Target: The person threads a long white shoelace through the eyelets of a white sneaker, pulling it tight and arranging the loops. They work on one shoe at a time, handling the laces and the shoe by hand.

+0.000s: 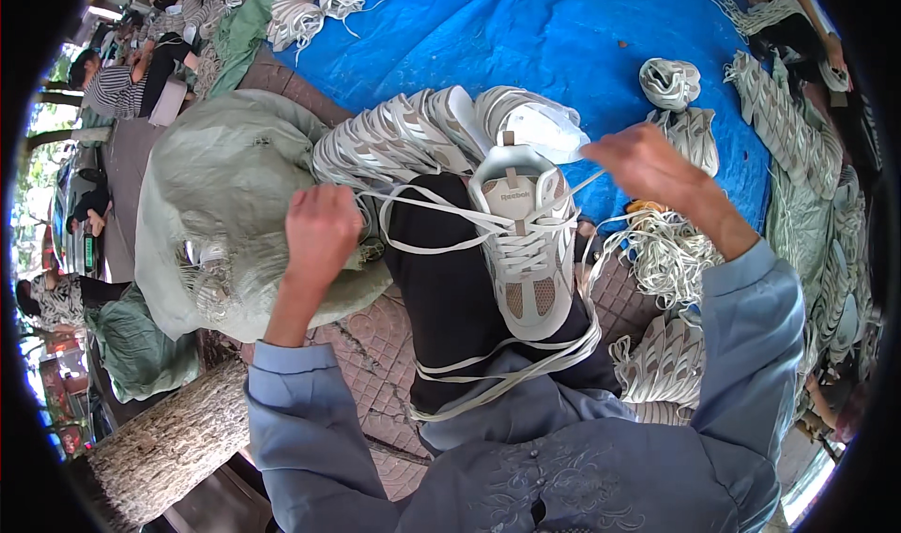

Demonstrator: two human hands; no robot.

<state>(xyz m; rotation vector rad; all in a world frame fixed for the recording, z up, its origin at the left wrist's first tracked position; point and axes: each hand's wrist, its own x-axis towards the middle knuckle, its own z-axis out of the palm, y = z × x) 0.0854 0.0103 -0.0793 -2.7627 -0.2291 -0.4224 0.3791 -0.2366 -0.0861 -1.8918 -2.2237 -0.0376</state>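
Note:
A white and beige sneaker (532, 298) rests on my dark-trousered thighs, its toe toward me. A pale flat shoelace (432, 223) runs through its eyelets and stretches out to both sides. My left hand (324, 228), closed in a fist left of the shoe, grips one lace end. On the other side, my right hand (648, 164) is raised, slightly blurred, and pinches the other end, pulled taut. Several loose laces (511, 375) lie across my thighs below the toe.
Stacked shoe uppers (394, 139) sit beyond my knees, beside a large pale sack (216, 186). A blue tarp (526, 36) spreads ahead. Right of me are a tangled heap of laces (671, 251) and more shoes (662, 364). A tree trunk (169, 439) is at lower left; other people sit around.

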